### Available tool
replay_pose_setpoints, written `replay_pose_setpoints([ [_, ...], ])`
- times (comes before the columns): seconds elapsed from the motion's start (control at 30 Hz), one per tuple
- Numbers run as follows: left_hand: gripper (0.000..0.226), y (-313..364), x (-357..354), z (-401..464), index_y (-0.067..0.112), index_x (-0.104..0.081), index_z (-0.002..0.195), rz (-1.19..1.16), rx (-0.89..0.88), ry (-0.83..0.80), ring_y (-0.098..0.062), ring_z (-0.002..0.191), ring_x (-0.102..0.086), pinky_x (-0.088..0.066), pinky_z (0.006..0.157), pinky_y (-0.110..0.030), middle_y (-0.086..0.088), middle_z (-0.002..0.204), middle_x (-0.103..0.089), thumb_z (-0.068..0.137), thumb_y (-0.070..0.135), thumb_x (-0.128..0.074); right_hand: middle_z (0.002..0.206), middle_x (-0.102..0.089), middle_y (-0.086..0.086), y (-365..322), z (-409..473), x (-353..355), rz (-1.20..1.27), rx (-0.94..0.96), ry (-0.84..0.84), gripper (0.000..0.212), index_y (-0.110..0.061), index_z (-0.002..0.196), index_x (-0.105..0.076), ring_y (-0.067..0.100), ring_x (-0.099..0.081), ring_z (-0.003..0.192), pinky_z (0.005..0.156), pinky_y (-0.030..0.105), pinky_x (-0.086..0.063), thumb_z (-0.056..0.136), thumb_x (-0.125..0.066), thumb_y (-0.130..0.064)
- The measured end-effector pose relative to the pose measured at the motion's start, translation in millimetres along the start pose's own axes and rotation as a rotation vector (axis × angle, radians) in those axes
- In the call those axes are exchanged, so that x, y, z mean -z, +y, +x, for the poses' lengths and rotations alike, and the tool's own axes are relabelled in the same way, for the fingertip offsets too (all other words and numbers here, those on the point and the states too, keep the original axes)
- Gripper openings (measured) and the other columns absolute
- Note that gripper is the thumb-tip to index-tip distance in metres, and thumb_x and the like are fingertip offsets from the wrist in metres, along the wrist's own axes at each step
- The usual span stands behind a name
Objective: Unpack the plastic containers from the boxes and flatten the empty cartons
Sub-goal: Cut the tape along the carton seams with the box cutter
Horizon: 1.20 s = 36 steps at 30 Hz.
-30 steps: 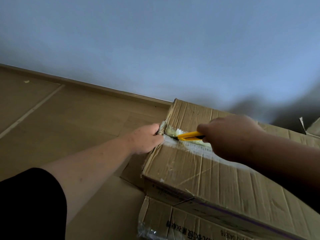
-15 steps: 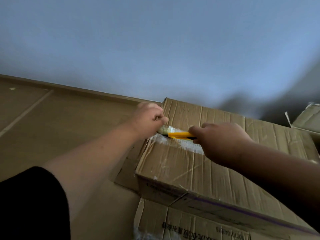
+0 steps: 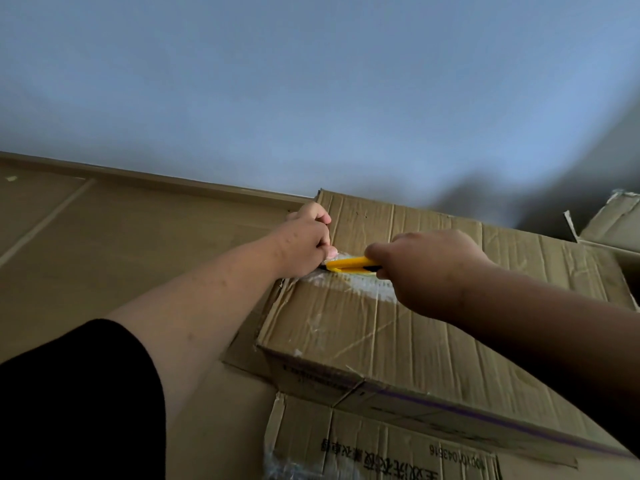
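Observation:
A big creased cardboard box (image 3: 433, 327) lies in front of me, its top seam covered by clear tape (image 3: 360, 287). My right hand (image 3: 426, 268) grips a yellow utility knife (image 3: 349, 264) whose tip points left along the taped seam at the box's left end. My left hand (image 3: 304, 242) has its fingers curled round the left edge of the far top flap, right beside the knife tip. No plastic containers are visible; the box's inside is hidden.
A second carton (image 3: 374, 448) with printed characters lies under the big box at the bottom. An open carton (image 3: 620, 223) stands at the far right. Flat cardboard (image 3: 138, 265) covers the floor to the left, up to a pale wall (image 3: 311, 98).
The knife has slid left along the seam towards the box's left end. My left hand has shifted from the corner tape up onto the far flap's edge.

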<state>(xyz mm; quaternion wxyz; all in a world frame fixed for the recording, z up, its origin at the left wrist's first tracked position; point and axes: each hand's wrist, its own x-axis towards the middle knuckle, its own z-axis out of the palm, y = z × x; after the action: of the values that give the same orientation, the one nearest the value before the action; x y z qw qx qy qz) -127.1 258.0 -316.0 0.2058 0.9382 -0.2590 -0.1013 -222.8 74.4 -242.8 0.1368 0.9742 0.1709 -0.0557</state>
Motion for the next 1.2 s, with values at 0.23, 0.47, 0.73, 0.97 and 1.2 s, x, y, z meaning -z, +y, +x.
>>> replay_pose_setpoints([
  [0.23,0.031,-7,-9,5,0.024,-0.043,0.069,-0.034,0.023,0.048,-0.004,0.102,-0.042,-0.035,0.074,-0.017,0.003,0.128,-0.042,0.096,0.02,-0.056,0.082,-0.056,-0.006,6,-5,6,-0.098,-0.004,-0.04,0.015,-0.031,0.103,-0.053,0.02,-0.054,0.067,0.048,0.026,-0.034,0.095,-0.047,-0.021],
  [0.47,0.032,-5,-7,4,0.022,-0.049,0.067,0.006,0.002,0.051,-0.009,0.1,-0.045,-0.032,0.081,-0.022,0.005,0.123,-0.041,0.097,0.027,-0.06,0.085,-0.053,-0.008,31,-13,-9,-0.055,0.023,-0.016,0.013,-0.034,0.11,-0.05,0.013,-0.05,0.065,0.049,0.026,-0.035,0.101,-0.041,-0.037],
  [0.73,0.031,-8,-6,4,0.022,-0.049,0.069,-0.031,0.024,0.065,-0.001,0.077,-0.047,-0.034,0.075,-0.023,0.006,0.114,-0.045,0.096,0.029,-0.061,0.092,-0.054,-0.009,25,-13,-23,0.054,0.023,0.009,0.019,-0.036,0.117,-0.047,0.017,-0.056,0.074,0.049,0.027,-0.036,0.102,-0.038,-0.042],
  [0.97,0.023,-1,-3,6,0.023,-0.049,0.081,0.105,0.037,0.031,-0.011,0.078,-0.05,-0.033,0.069,-0.029,0.004,0.107,-0.041,0.098,0.036,-0.057,0.083,-0.052,-0.007,38,-20,-6,-0.108,-0.028,-0.058,0.012,-0.033,0.107,-0.052,0.019,-0.053,0.071,0.049,0.026,-0.033,0.1,-0.042,-0.032],
  [1.2,0.035,4,-5,1,0.023,-0.047,0.112,-0.007,0.075,0.112,-0.021,0.101,-0.055,-0.041,0.081,-0.033,0.0,0.121,-0.045,0.088,0.038,-0.068,0.081,-0.05,-0.009,60,-45,-11,-0.122,-0.061,-0.096,0.011,-0.035,0.108,-0.05,0.018,-0.054,0.074,0.049,0.026,-0.03,0.1,-0.042,-0.036],
])
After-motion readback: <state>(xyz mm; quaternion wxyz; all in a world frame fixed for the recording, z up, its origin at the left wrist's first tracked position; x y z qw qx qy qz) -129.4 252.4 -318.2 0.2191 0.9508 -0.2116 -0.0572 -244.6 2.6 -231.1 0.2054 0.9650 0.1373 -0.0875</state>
